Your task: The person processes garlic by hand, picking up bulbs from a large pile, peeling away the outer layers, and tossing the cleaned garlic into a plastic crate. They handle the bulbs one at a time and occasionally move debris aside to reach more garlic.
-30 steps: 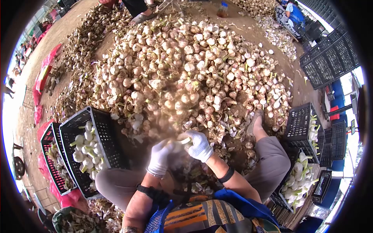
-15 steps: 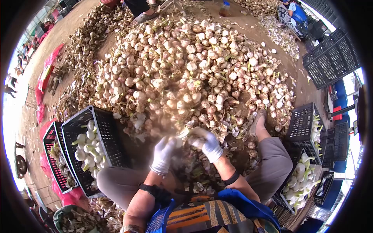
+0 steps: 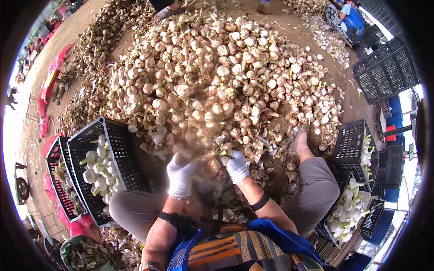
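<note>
Both hands wear white gloves and meet in front of my knees, in a haze of dust. My right hand [image 3: 236,166] is closed on a garlic bulb [image 3: 212,166], with a greenish stem end showing by its fingertips. Just left of that bulb is my left hand [image 3: 180,175], its fingers curled in; blur and dust hide what they hold, if anything. Past the hands spreads a large heap of dirty garlic bulbs [image 3: 199,67] with roots and dry skins. Loose skins lie on the ground below the hands.
A black crate [image 3: 131,158] of white, cleaned garlic tilts by my left knee, another crate [image 3: 53,158] beside it. Right of my leg stand a crate [image 3: 346,144] and a pile of cleaned garlic [image 3: 348,212]. Stacked crates [image 3: 386,67] and a person in blue [image 3: 352,20] are farther right.
My left hand has shifted slightly left and up, away from the right. My right hand has drawn back a little to the left. A browner bulb now shows between them.
</note>
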### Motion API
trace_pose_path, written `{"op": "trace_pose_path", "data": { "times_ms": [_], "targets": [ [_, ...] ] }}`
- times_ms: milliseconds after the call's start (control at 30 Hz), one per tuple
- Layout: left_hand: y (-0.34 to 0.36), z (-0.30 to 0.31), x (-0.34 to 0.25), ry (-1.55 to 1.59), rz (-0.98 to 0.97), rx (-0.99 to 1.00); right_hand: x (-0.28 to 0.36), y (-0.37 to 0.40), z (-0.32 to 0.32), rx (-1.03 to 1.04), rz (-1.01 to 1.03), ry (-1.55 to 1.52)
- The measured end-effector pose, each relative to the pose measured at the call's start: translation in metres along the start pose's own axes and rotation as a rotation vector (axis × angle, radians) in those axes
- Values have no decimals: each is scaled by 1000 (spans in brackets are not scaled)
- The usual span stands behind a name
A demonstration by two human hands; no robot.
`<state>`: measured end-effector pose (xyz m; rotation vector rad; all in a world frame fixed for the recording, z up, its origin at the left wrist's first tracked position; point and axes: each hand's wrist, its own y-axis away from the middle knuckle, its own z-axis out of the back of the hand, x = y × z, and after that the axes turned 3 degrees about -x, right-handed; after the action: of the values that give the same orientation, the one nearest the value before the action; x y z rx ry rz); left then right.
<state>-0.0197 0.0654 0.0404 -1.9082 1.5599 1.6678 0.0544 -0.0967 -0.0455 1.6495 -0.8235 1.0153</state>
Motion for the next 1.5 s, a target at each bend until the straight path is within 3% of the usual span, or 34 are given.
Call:
{"op": "trace_pose_path", "data": {
  "times_ms": [67, 133, 200, 267, 300, 367, 400, 467, 500, 533, 567, 600, 667, 700, 733, 767, 800, 867, 933, 967, 1000, 1067, 1100, 1133, 1200, 1267, 1467, 1500],
  "targets": [
    [1, 2, 0, -1, -47, 72, 19, 3, -3, 7, -30, 248],
    [0, 11, 14, -70, -55, 314, -14, -12, 7, 12, -1, 199],
    [12, -9, 6, -654, 25, 569, -13, -16, 7, 24, 35, 156],
    [6, 0, 27, -814, -54, 829, 32, -9, -4, -200, -243, -121],
    [1, 9, 37, -812, -59, 829, 35, -12, 1, -162, -189, -334],
    [-7, 24, 50, -1117, -60, 980, 40, -19, 14, -169, -317, -444],
    [-3, 17, 40, -1118, -64, 982, 35, -22, 21, -158, -350, -481],
    [8, -4, 14, -1231, -424, 744, 34, -23, 22, -166, -346, -540],
    [4, -14, 14, -1401, -289, 546, 35, -21, 20, -235, -338, -530],
    [-9, 9, 43, -1182, -320, 554, 39, -19, 15, -300, -330, -517],
    [-6, 6, 36, -1101, -328, 454, 84, 0, -2, -245, -444, -491],
    [-4, 0, 30, -1021, -338, 353, 70, 0, 0, -240, -450, -488],
    [-5, 1, 34, -910, -332, 287, 11, -11, 14, 14, -230, -417],
    [-10, 8, 38, -976, -458, 222, -25, -22, 2, -314, -132, -452],
    [-9, -1, 20, -1041, -582, 157, -6, -16, -1, -313, -142, -451],
    [-2, -9, 0, -408, -65, -81, 18, -11, 6, -139, -260, -590],
    [-5, -5, -18, -150, -16, -142, 45, -7, 10, 34, -376, -727],
    [-35, 40, 15, -33, -95, -176, 71, -12, 12, 75, -266, -706],
    [-15, 6, -11, 222, 184, -6, 90, -8, 8, 44, -128, -180],
    [-14, 6, 0, 354, 163, 143, 113, 3, -9, 157, -170, -186],
    [-14, 6, -2, 352, 167, 140, 116, 5, -14, 303, -234, -225],
    [-14, 6, -7, 421, 124, 196, 56, -18, -11, 332, -23, -141],
    [-20, 15, -1, 370, 157, 32, 55, -27, -14, 343, -85, 3],
    [-22, 16, 2, 367, 155, 27, 6, -52, -6, 339, -54, 368],
    [-23, 17, 8, 371, 157, 43, -25, -64, -13, 373, -135, 838],
    [-18, 16, 5, 184, 217, -11, -43, -64, -29, 525, -74, 1460],
    [-20, 9, 0, 23, 205, 54, -85, -69, 18, 623, -2, 1639],
    [-22, 13, 6, -15, 220, 36, -89, -70, 32, 524, -128, 1540]
  ]
}}
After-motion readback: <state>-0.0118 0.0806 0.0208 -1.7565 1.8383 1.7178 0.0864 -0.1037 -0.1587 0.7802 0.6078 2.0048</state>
